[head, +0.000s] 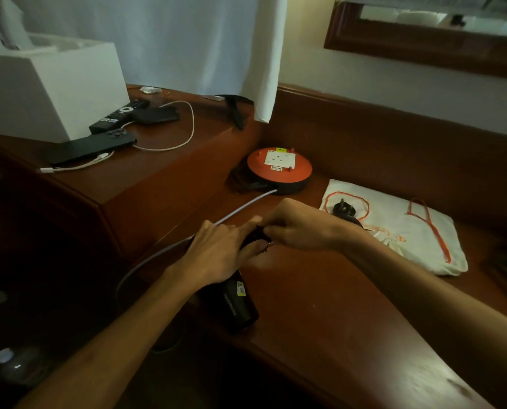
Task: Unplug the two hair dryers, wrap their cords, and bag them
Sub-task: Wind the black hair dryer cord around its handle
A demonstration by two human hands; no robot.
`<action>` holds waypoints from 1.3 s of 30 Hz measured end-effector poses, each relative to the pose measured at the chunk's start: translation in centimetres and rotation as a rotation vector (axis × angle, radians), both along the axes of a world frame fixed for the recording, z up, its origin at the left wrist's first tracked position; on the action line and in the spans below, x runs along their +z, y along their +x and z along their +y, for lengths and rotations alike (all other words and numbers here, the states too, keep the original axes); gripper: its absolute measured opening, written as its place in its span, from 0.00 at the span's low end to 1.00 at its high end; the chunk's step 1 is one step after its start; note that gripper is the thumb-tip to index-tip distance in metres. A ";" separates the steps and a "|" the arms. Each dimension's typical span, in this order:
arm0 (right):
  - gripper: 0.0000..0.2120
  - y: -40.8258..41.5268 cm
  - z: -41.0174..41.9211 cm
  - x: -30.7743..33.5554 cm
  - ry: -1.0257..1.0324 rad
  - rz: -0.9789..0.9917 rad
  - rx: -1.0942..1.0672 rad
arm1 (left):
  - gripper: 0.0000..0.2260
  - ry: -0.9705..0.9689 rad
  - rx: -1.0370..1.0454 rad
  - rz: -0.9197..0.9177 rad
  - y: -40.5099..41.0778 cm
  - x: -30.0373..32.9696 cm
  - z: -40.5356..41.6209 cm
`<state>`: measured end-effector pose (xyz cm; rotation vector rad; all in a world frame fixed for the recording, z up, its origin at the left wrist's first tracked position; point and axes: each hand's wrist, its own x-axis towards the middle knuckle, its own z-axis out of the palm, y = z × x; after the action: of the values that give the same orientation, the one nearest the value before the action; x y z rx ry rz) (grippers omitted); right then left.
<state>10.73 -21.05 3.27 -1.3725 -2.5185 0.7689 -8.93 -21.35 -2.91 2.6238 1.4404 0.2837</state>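
A black hair dryer (239,302) lies on the wooden desk (320,305) near the middle. My left hand (217,255) grips its upper part. My right hand (299,228) pinches the dark cord (259,233) at the dryer's top, touching the left hand's fingers. A black plug (343,209) rests on a white cloth bag (400,231) with orange drawstrings, just right of my right wrist. An orange cable reel (279,168) with a white socket plate sits behind the hands; nothing is plugged into its top socket. A second dryer is not clearly visible.
A pale cable (240,209) runs from the reel towards the lower left under my left hand. On the raised shelf at left sit a white box (48,84), two remotes (93,146), a black glove and a white charging cable (187,128). A white curtain (264,54) hangs behind.
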 end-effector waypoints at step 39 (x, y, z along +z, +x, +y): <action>0.16 1.3 6.7 -1.3 -0.077 -0.384 -0.381 | 0.48 -0.162 0.037 -0.144 5.2 -0.4 -0.4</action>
<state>12.07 -14.35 2.02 -2.1197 -2.3750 0.5730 -3.72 -21.79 -3.33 2.3993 1.4042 0.3375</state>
